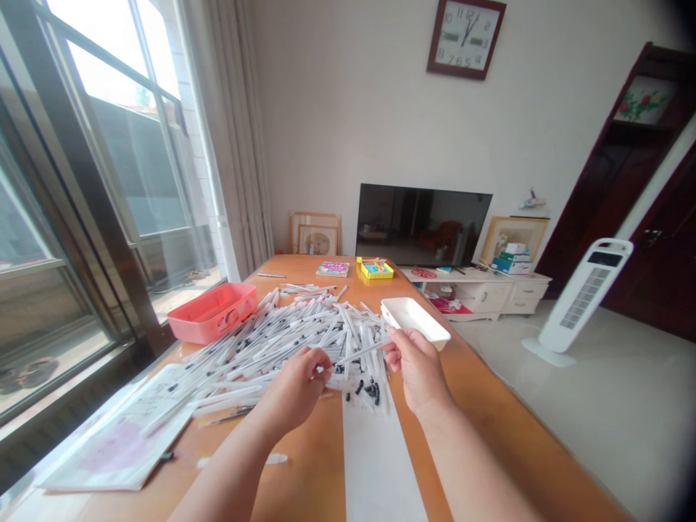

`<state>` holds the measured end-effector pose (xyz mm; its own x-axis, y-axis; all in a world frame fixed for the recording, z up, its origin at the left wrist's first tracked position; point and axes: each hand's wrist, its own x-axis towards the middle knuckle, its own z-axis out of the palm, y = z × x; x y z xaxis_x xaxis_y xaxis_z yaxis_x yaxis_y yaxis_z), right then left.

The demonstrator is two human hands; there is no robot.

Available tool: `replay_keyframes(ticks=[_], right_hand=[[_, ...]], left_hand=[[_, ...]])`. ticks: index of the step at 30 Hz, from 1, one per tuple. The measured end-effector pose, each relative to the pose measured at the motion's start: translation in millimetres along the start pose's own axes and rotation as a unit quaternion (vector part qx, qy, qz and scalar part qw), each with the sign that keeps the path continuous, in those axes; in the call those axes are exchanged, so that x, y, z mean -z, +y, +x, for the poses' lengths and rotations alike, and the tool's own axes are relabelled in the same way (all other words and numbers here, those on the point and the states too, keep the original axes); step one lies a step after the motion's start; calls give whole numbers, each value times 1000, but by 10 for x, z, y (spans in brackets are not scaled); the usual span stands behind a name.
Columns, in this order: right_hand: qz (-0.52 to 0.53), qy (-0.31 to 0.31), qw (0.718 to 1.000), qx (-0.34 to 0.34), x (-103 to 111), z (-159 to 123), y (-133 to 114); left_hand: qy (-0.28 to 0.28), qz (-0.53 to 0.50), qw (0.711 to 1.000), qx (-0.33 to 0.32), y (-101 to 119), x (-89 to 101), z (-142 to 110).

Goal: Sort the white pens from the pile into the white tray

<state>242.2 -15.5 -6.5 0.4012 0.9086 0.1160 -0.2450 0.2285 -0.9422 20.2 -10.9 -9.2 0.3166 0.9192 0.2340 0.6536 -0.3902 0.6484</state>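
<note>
My right hand [416, 366] pinches one end of a slim translucent pen [363, 352], which points left towards my other hand. The fingers of my left hand [301, 384] are curled closed near the pen's far tip. Something small and whitish shows at those fingertips, too small to name. Around and beyond both hands spreads a large heap of clear pens [293, 326], many with black parts. Several loose black pen caps [373, 391] lie between my hands, by a white strip [375, 457] on the wooden table [304, 486].
A pink basket [209, 326] stands left of the heap, a white tray [416, 319] to its right. A booklet [119, 442] lies at near left. Farther back are a colourful book [333, 269] and a yellow box [375, 269]. The table's right edge [505, 391] runs beside my right forearm.
</note>
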Motion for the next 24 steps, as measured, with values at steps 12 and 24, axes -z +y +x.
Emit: replay_keyframes(ticks=[12, 24], right_hand=[[-10, 14, 999, 33, -3, -25, -26], [30, 13, 999, 32, -28, -36, -46]], left_hand=[[-47, -255, 964, 64, 157, 57, -10], [-40, -496, 856, 142, 92, 25, 6]])
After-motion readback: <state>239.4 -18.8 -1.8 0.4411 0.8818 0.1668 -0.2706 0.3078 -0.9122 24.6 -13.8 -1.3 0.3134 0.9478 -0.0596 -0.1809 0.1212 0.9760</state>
